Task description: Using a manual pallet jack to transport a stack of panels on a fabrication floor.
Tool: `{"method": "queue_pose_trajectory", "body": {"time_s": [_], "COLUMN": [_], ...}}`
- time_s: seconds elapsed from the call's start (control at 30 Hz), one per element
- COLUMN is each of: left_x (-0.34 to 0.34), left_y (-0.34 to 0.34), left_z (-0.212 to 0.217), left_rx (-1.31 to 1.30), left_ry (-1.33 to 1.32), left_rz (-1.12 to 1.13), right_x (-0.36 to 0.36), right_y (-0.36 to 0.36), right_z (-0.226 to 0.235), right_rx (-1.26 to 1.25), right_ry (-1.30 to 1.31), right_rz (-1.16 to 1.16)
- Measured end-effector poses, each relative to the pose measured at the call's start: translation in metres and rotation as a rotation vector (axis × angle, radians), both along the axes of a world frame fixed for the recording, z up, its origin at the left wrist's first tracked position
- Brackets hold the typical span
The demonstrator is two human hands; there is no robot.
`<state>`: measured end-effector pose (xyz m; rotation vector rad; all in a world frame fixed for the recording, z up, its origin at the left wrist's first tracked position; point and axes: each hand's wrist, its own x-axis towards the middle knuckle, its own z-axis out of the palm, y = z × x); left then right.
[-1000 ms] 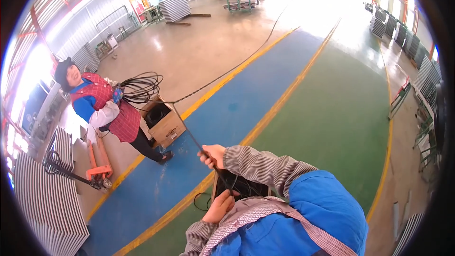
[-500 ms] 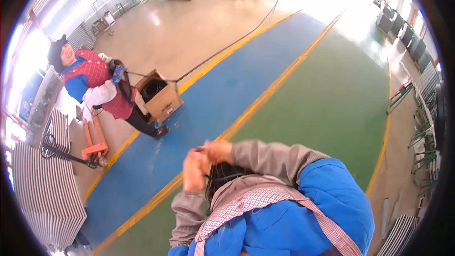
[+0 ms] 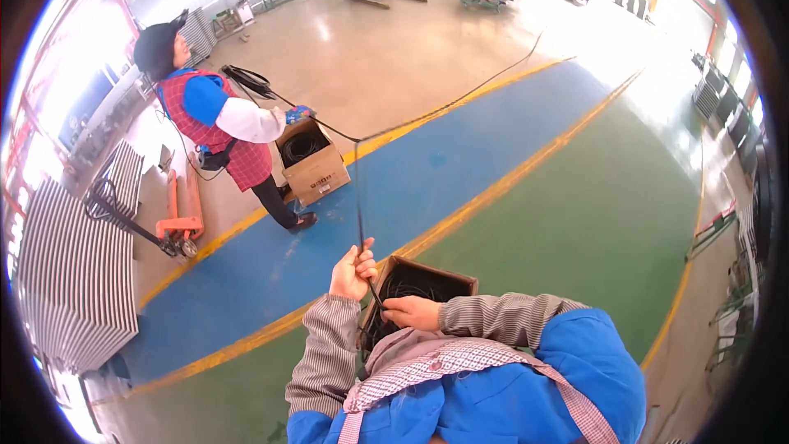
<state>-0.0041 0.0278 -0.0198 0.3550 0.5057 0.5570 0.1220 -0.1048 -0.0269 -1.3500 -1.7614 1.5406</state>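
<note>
A thin black cord (image 3: 359, 197) runs up and away from my hands and meets a longer dark line across the floor. My left hand (image 3: 353, 271) is closed around the cord, with its fingertips up. Lower and to the right, my right hand (image 3: 412, 312) pinches the same cord over an open cardboard box (image 3: 462, 284). Loops of black cord (image 3: 404, 281) lie inside this box, partly hidden by my right hand and apron. At the left, a co-worker's gloved hand (image 3: 298, 114) holds the dark line, and a black bundle (image 3: 246, 80) hangs beyond it.
Beside the co-worker (image 3: 222, 115) stands another cardboard box (image 3: 320, 178) with black coils. An orange pallet jack (image 3: 181, 222) and stacked ridged panels (image 3: 78, 279) are at the left. Yellow lines (image 3: 485, 185) border the blue floor lane. Metal stands (image 3: 713, 234) line the right side.
My hands were close together and blurred; now they are apart along the cord, the right one lower. The co-worker has turned rightward and stretched out an arm. The view has shifted, revealing my box.
</note>
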Motion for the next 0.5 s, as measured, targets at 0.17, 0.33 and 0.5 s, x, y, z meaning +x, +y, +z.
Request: {"method": "queue_pose_trajectory", "body": {"time_s": [0.17, 0.33, 0.5], "left_x": [0.008, -0.001, -0.024], "left_y": [-0.056, -0.115, -0.054], "left_z": [0.018, 0.005, -0.017], "left_rx": [0.962, 0.806, 0.266], "left_ry": [0.296, 0.391, 0.156], "left_rz": [-0.089, -0.595, -0.114], "right_x": [0.042, 0.071, 0.001], "right_y": [0.063, 0.099, 0.051], "right_z": [-0.011, 0.008, 0.013], "right_rx": [-0.552, -0.678, 0.345], "right_ry": [0.664, 1.131, 0.288], "right_rz": [-0.436, -0.497, -0.176]}}
